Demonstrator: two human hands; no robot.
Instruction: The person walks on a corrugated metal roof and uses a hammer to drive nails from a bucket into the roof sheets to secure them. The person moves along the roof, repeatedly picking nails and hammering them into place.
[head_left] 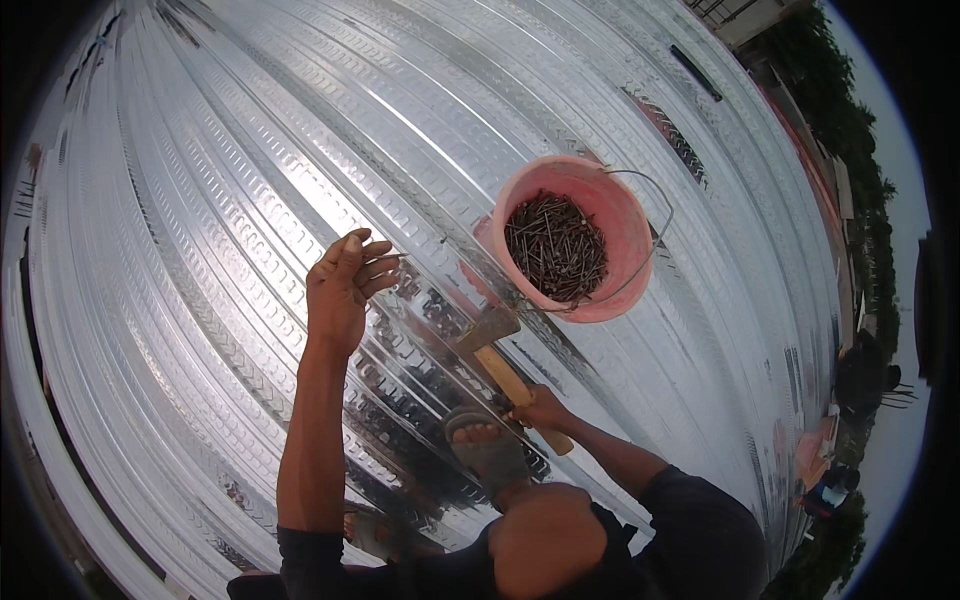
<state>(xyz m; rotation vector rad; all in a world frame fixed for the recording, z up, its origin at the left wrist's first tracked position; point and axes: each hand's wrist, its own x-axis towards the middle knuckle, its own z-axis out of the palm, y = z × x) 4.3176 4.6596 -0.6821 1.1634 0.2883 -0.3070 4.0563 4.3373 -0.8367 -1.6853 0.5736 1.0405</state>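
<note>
My left hand point(345, 285) is raised over the ribbed metal decking point(230, 200), left of the bucket. Its thumb and fingers are drawn together on a thin nail point(396, 257), whose end sticks out toward the right. Lower and to the right, my right hand point(543, 408) is wrapped round the yellow wooden handle of a hatchet point(507, 374). The grey head points away from me, just below the bucket. A pink bucket point(625, 270) with a wire handle stands on the decking, holding a heap of dark nails point(555, 245).
My sandaled foot point(490, 450) is on the decking below the hatchet. A short dark strip point(695, 72) lies at the far right. Along the right edge are a pinkish beam point(790, 125), trees point(870, 190) and dark items point(862, 375).
</note>
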